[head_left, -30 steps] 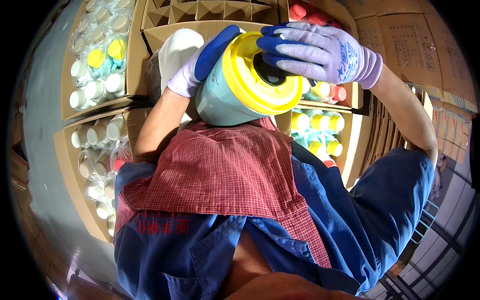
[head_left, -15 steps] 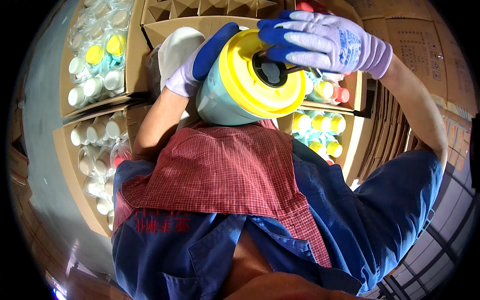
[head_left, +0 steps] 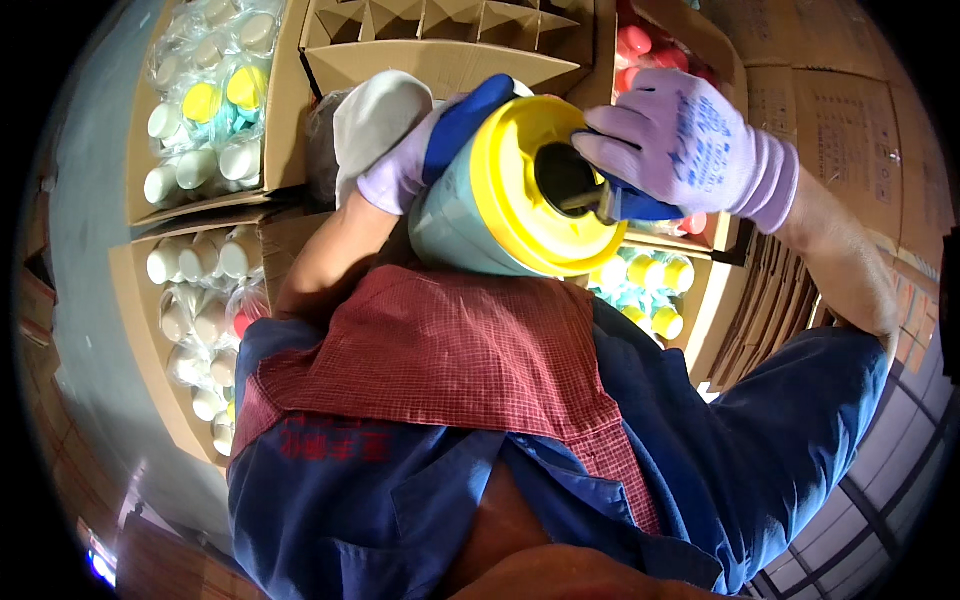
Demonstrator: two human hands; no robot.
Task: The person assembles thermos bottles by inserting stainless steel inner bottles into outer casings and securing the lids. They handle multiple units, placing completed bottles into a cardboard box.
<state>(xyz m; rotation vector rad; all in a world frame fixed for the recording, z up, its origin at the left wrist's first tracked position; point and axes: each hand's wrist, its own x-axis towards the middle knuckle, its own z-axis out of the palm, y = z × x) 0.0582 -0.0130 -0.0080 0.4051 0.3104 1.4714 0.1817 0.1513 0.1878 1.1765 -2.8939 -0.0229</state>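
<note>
A light blue round tub (head_left: pixel 455 220) with a wide yellow top (head_left: pixel 505 190) lies tilted against my chest, its dark round opening facing right. My left hand (head_left: pixel 435 150), in a lilac and blue glove, is wrapped round the tub's far left side. Over the right of the opening is my gloved right hand (head_left: pixel 675 150), its fingers curled. A short dark rod-shaped piece (head_left: pixel 585 198) runs from the opening to under these fingers; its kind is unclear and the fingertips are partly hidden. Beside my left wrist is a white rounded thing (head_left: pixel 378 125).
Open cartons of bagged, capped bottles stand left (head_left: pixel 200 165), lower left (head_left: pixel 205 300) and right (head_left: pixel 650 280). At the far side is a carton with cardboard dividers (head_left: pixel 450 25). Red-capped bottles (head_left: pixel 640 45) sit far right, near flattened cardboard (head_left: pixel 765 270).
My right hand has moved down and right, turning so that its fingers curl by the opening. The tub appears slightly lower and farther right, with my left hand still on it.
</note>
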